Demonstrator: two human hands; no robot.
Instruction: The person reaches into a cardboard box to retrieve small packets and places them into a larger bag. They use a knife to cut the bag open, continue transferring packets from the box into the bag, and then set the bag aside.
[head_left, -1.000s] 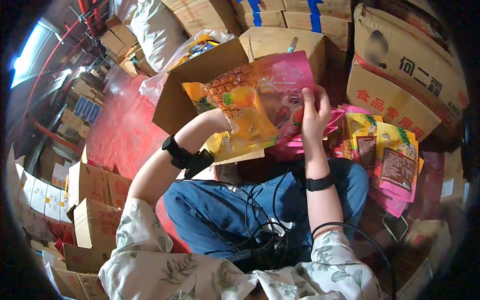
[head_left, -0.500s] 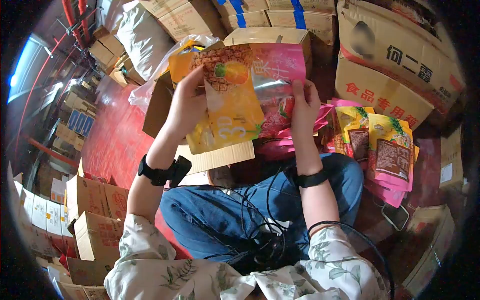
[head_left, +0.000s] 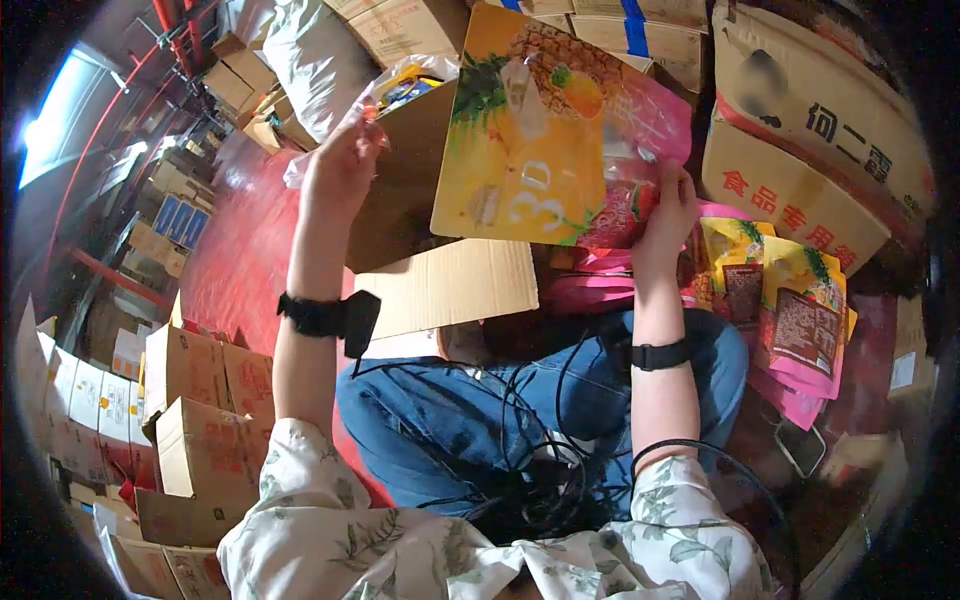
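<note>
In the head view, the right hand (head_left: 672,205) is in the upper centre of the frame, its fingers grasping the lower right edge of a yellow packet (head_left: 520,150) with a pink packet (head_left: 655,125) behind it. The left hand (head_left: 345,160) is raised in the upper left, beside the cardboard box (head_left: 405,190) and the plastic bag (head_left: 400,78). I cannot tell if its fingers are clenched. A pile of packets (head_left: 790,310) lies at the right.

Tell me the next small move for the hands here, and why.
Probably bring the left hand back to the pouches. Only the right hand pinches them, at their lower corner, and they stand raised and fanned over the open carton, while the left hand is up by the carton's flap, off them.
</note>
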